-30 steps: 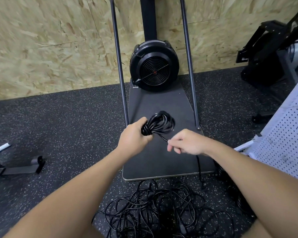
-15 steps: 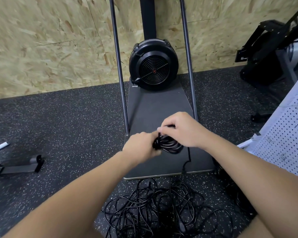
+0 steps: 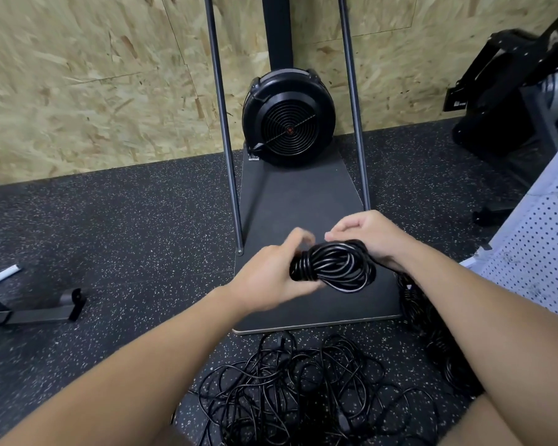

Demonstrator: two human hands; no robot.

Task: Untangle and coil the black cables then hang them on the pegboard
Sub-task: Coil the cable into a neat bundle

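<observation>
The left hand point(image 3: 271, 278) grips the wrapped neck of a coiled black cable point(image 3: 334, 267), fingers curled round it, thumb at about 1 o'clock — a little blurred. The coil's loops fan out toward 3 o'clock, where the right hand point(image 3: 372, 236) rests against their top edge with fingers bent; whether it pinches a strand I cannot tell. The step looks like finishing off this coil. Next it likely needs its loose end secured, then a carry toward the white pegboard point(image 3: 541, 249) at 3 o'clock. A tangled cable pile point(image 3: 303, 391) waits at 6 o'clock — plenty left.
</observation>
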